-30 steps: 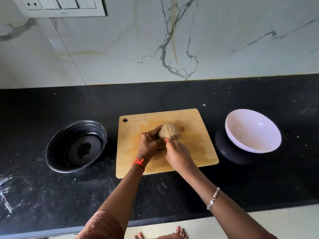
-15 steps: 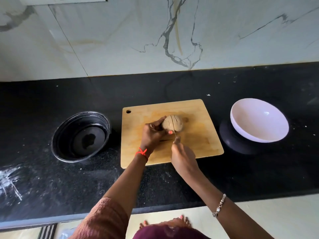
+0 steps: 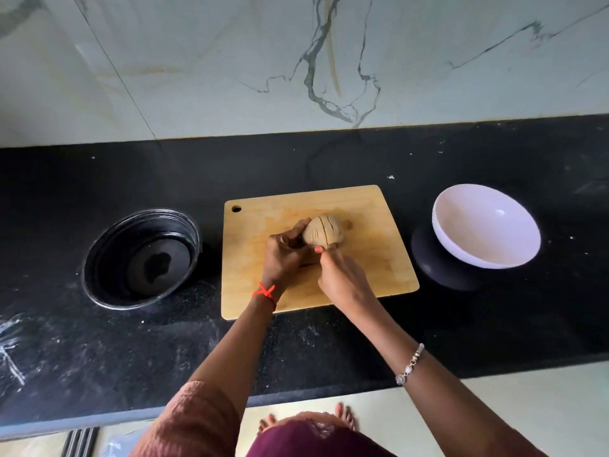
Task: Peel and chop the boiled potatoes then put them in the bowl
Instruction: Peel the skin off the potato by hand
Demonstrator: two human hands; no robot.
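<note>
Tan potato [image 3: 322, 233] sits mid-frame on the wooden cutting board [image 3: 372, 258], already scored with several parallel cuts. White bowl [image 3: 484, 225] is over at the right, tilted, nothing in it yet.

We are in a home kitchen. We see a black stone counter [image 3: 329, 159] running along a marble-veined wall [image 3: 296, 61], with a wooden board [image 3: 379, 258] laid on it. A black pot [image 3: 141, 258] sits to its left and a white bowl [image 3: 486, 225] to its right. Bare feet [image 3: 344, 415] on a pale floor [image 3: 527, 407] suggest a house.
</note>
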